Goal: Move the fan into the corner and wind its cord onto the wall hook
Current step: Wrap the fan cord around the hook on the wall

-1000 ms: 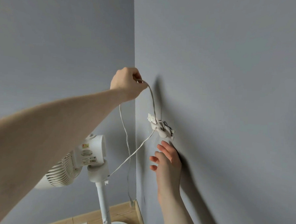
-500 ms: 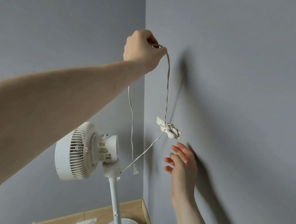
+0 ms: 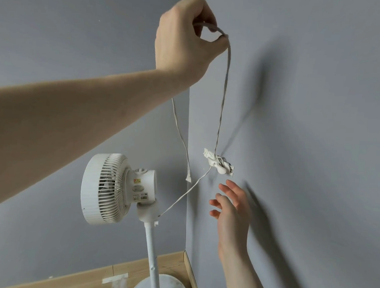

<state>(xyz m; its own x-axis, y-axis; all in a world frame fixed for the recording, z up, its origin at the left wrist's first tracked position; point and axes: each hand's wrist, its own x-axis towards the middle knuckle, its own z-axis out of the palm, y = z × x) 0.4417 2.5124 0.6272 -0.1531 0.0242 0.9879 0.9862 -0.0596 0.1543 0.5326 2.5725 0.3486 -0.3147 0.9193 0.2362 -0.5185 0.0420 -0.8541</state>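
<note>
A white pedestal fan (image 3: 116,189) stands in the corner on a round base, its head facing left. Its white cord (image 3: 223,97) runs from the fan's neck up to a white wall hook (image 3: 220,165) on the right wall, where a few turns are wound. From the hook the cord rises to my left hand (image 3: 185,38), which pinches it high above the hook. The loose end hangs down from that hand, with the plug (image 3: 188,178) dangling beside the corner. My right hand (image 3: 232,203) is just below the hook, fingers spread, holding nothing.
Two grey walls meet at the corner (image 3: 189,121). A wooden skirting board (image 3: 134,271) runs along the floor behind the fan's base (image 3: 166,285), with a strip of white tape on it.
My left hand has lifted the cord well above the hook, pulling it taut. The plug end has risen with it. My right hand stays under the hook. The view has shifted, showing more of the fan.
</note>
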